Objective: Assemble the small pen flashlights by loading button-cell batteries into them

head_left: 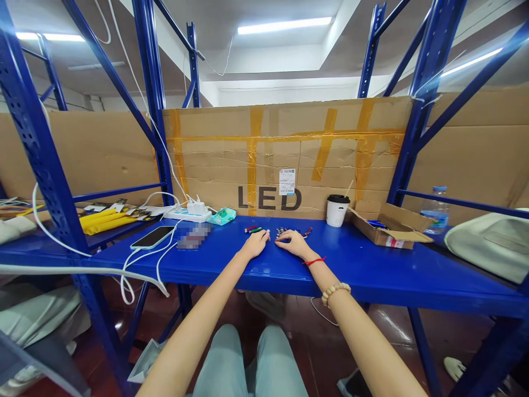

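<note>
1. Left hand (258, 242): well left of paper cup (336, 212), fingers curled; can't tell if holding anything.
2. Right hand (292, 243): nearer paper cup, fingers bent narrow; grip can't be told.
3. Small metallic parts (281, 231): left of paper cup, beside right hand.
4. Small coloured pieces (255, 230): farther left of paper cup, by left hand.

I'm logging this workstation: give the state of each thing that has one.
Small red and green sticks: flat by left hand
Small shiny pieces: loose by right hand
Brown cardboard box: open
White paper cup: black lid on, upright
Clear plastic bottle: blue cap on
White plastic power strip: adapter plugged in
Pale-edged rectangular phone: lying flat
Long white ceiling light: lit
</note>
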The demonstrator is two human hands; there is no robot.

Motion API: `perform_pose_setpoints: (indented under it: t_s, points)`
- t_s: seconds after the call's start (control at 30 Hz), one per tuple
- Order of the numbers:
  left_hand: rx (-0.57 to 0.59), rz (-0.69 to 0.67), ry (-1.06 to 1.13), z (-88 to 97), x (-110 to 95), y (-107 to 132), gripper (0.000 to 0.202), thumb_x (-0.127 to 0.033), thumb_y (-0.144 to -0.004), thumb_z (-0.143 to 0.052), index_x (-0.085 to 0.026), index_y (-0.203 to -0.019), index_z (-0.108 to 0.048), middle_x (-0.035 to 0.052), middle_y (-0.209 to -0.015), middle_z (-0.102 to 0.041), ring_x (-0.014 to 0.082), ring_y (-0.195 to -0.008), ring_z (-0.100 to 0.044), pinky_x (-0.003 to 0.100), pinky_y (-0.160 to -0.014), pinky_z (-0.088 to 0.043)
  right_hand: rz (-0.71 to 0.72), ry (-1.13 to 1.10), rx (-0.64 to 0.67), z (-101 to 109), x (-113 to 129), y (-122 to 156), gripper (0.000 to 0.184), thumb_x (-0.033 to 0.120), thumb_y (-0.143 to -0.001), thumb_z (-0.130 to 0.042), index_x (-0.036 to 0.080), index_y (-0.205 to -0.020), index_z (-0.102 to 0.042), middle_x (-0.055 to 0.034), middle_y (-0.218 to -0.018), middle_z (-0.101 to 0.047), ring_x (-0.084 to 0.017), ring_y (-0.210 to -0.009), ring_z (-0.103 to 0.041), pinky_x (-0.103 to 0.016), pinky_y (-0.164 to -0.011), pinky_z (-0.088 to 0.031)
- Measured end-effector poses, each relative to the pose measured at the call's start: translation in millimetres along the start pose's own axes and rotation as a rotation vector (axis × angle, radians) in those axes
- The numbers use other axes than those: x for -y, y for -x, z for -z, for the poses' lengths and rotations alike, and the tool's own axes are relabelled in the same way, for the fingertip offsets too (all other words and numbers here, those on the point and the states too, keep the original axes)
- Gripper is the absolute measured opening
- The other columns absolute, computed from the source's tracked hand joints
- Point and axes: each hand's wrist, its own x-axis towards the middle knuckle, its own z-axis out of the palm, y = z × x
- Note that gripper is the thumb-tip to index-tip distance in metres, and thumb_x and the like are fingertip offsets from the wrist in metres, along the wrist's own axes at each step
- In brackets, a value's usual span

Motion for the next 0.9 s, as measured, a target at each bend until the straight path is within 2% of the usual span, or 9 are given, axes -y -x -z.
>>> perform_pose_setpoints:
  t_s: [0.27, 0.47, 0.67, 0.8, 0.9]
  points:
    - [0.019, 0.008, -0.013, 2.4, -3.2, 1.5, 0.025, -0.033, -0.088, -0.047, -0.013, -0.100, -0.057, 0.0059, -0.098, -0.060, 0.0157, -0.085, -0.059, 0.036, -0.077, -0.049, -0.015, -0.056, 0.006, 2.5, 4.3, -0.2, 0.011, 0.027, -0.071, -0.063, 0.020, -0.071, -0.072, -0.0042, -0.082, -0.071, -0.019, -0.083, -0.062, -0.031, -0.080, -0.046]
    - [0.009, -0.002, -0.028, 3.1, -4.2, 1.8, 0.027, -0.036, -0.089, -0.045, -0.012, -0.092, -0.058, 0.0045, -0.090, -0.062, 0.0147, -0.081, -0.059, 0.035, -0.077, -0.047, -0.083, -0.084, -0.025, 3.2, 7.0, -0.3, 0.011, 0.027, -0.068, -0.065, 0.018, -0.070, -0.071, -0.0049, -0.079, -0.070, -0.019, -0.081, -0.062, -0.031, -0.078, -0.046]
    - [-0.015, -0.033, -0.058, 2.6, -4.1, 0.6, 0.037, -0.033, -0.092, -0.029, -0.016, -0.079, -0.060, 0.0042, -0.079, -0.064, 0.0167, -0.074, -0.059, 0.030, -0.071, -0.044, -0.118, -0.109, -0.026, 3.5, 10.0, -0.4, 0.008, 0.022, -0.066, -0.068, 0.015, -0.070, -0.069, -0.0042, -0.077, -0.069, -0.017, -0.079, -0.062, -0.035, -0.078, -0.046]
    - [-0.017, -0.074, -0.076, 3.3, -4.8, 0.8, 0.033, -0.032, -0.090, -0.031, -0.017, -0.081, -0.059, 0.0037, -0.076, -0.063, 0.0172, -0.071, -0.058, 0.028, -0.068, -0.044, -0.097, -0.158, -0.032, 5.1, 14.7, -1.5, 0.002, 0.019, -0.066, -0.067, 0.017, -0.065, -0.069, -0.0038, -0.074, -0.070, -0.016, -0.077, -0.062, -0.033, -0.079, -0.046]
    - [-0.024, -0.116, -0.095, 3.1, -3.8, 0.3, 0.026, -0.031, -0.088, -0.036, -0.018, -0.084, -0.059, 0.0034, -0.082, -0.063, 0.0178, -0.078, -0.057, 0.029, -0.074, -0.043, -0.105, -0.221, -0.092, 6.9, 17.4, -3.2, 0.009, 0.022, -0.070, -0.062, 0.018, -0.070, -0.070, -0.0051, -0.077, -0.071, -0.018, -0.076, -0.063, -0.032, -0.077, -0.048]
